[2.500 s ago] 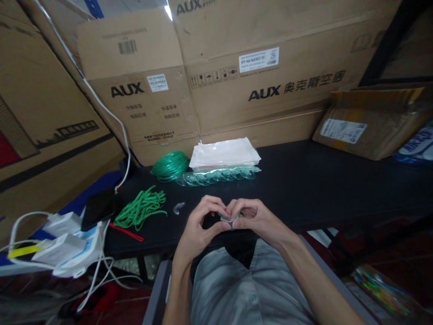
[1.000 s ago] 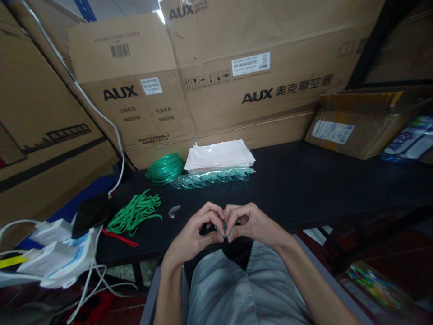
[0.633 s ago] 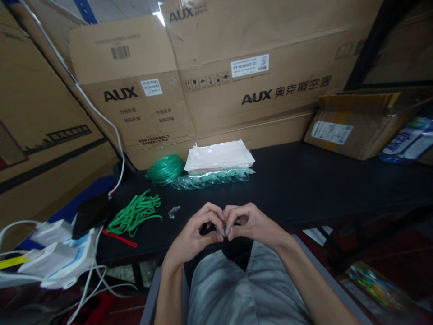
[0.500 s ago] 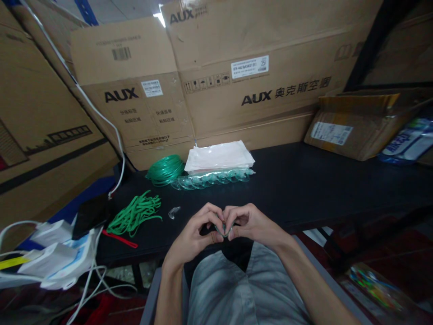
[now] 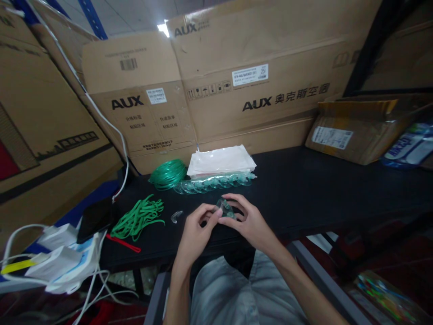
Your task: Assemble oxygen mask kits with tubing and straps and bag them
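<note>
Our left hand (image 5: 196, 231) and right hand (image 5: 249, 217) pinch a clear greenish piece (image 5: 226, 207) over the black table (image 5: 321, 194); we seem mid-handling, and the next move likely calls for a light grip

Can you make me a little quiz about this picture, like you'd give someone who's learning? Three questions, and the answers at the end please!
1. True or false: the left hand and the right hand are both touching the clear greenish piece.

2. Fill the gap: in the picture, the green coil is on the ____ side of the white packets.

3. What colour is the thin strip beside the green straps?
a) red
b) yellow
c) blue

Key: 1. True. 2. Left. 3. a) red.
</note>
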`<act>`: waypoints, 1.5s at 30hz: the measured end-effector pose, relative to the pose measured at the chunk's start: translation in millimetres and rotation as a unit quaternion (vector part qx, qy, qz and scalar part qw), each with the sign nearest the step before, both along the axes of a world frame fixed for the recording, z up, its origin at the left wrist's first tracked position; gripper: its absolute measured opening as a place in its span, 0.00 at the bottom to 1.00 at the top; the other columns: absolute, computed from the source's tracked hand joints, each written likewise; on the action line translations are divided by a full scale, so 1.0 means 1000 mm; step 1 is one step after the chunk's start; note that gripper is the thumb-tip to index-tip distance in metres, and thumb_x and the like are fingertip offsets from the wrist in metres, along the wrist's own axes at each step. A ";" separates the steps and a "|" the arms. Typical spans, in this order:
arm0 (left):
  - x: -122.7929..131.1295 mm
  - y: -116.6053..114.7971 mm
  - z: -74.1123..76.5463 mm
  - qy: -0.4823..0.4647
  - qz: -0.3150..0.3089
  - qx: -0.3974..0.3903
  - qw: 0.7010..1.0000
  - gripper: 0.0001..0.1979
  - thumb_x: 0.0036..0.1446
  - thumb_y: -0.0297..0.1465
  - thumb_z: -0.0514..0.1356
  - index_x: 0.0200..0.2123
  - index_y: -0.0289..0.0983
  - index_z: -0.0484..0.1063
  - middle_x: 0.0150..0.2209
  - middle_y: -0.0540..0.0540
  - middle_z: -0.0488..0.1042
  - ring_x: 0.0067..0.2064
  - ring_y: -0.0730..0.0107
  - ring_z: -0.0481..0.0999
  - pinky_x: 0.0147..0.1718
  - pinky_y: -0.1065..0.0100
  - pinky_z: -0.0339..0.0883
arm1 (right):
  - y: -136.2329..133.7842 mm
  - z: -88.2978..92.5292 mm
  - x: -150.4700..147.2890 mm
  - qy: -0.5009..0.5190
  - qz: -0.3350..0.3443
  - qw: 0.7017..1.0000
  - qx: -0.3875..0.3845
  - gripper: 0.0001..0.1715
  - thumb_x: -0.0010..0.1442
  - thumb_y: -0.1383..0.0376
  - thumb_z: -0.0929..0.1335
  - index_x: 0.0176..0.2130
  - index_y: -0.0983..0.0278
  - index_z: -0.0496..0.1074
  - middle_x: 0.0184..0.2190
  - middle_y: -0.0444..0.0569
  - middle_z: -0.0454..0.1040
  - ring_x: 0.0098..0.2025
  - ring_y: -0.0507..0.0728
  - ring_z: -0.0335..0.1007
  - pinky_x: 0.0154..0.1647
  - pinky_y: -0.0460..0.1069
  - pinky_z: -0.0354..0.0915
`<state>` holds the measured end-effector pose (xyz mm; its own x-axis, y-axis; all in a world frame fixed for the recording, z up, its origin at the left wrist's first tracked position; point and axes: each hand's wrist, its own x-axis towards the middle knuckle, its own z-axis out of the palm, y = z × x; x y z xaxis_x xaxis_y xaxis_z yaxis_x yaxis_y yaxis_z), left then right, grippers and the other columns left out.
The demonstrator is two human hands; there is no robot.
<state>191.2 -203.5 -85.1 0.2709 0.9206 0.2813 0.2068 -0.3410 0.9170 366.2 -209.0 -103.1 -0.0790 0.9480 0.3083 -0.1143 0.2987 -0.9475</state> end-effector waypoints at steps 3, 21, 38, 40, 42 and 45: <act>-0.001 -0.001 0.005 0.013 0.006 -0.014 1.000 0.14 0.66 0.41 0.61 0.38 0.35 0.78 0.30 0.50 0.69 0.32 0.70 0.66 0.32 0.71 0.59 | -0.001 0.000 -0.001 -0.027 0.002 1.000 0.015 0.22 0.52 0.60 0.79 0.47 0.59 0.79 0.55 0.52 0.73 0.58 0.62 0.71 0.50 0.51 0.72; -0.006 0.009 0.028 0.123 0.065 0.043 0.989 0.24 0.69 0.50 0.53 0.37 0.37 0.79 0.28 0.49 0.74 0.27 0.69 0.68 0.28 0.69 0.61 | 0.002 -0.008 -0.004 -0.093 -0.021 0.994 0.054 0.27 0.63 0.60 0.73 0.60 0.60 0.75 0.59 0.53 0.78 0.61 0.65 0.73 0.66 0.61 0.66; -0.185 0.027 0.055 0.468 0.347 -0.003 0.813 0.13 0.56 0.37 0.63 0.42 0.41 0.82 0.43 0.42 0.83 0.47 0.49 0.82 0.42 0.62 0.70 | -0.001 -0.005 -0.002 -0.118 0.022 0.992 0.037 0.26 0.63 0.56 0.73 0.58 0.58 0.77 0.57 0.52 0.79 0.58 0.66 0.76 0.61 0.59 0.69; -0.189 0.027 0.053 0.470 0.348 -0.007 0.811 0.11 0.56 0.35 0.63 0.42 0.43 0.82 0.42 0.45 0.85 0.46 0.50 0.83 0.39 0.64 0.69 | -0.002 -0.004 -0.001 -0.123 0.023 0.991 0.037 0.25 0.63 0.56 0.73 0.58 0.58 0.77 0.57 0.52 0.79 0.57 0.66 0.76 0.60 0.59 0.70; -0.192 0.027 0.056 0.464 0.361 0.000 0.809 0.11 0.58 0.36 0.62 0.43 0.44 0.82 0.42 0.46 0.85 0.45 0.49 0.83 0.37 0.64 0.68 | -0.002 -0.003 -0.001 -0.129 0.023 0.991 0.037 0.25 0.63 0.57 0.73 0.58 0.58 0.77 0.57 0.52 0.79 0.57 0.66 0.76 0.59 0.58 0.71; -0.195 0.024 0.065 0.446 0.394 0.020 0.804 0.13 0.61 0.38 0.60 0.44 0.44 0.82 0.40 0.44 0.85 0.45 0.46 0.82 0.35 0.63 0.67 | -0.003 -0.002 -0.001 -0.135 0.022 0.990 0.039 0.25 0.63 0.57 0.73 0.58 0.59 0.77 0.57 0.53 0.79 0.56 0.65 0.77 0.58 0.58 0.71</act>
<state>-3.4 -179.3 -20.1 -0.2812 0.9002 0.3324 0.9417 0.1922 0.2763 364.7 -212.5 -105.3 -0.2095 0.9156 0.3433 0.1245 0.3732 -0.9194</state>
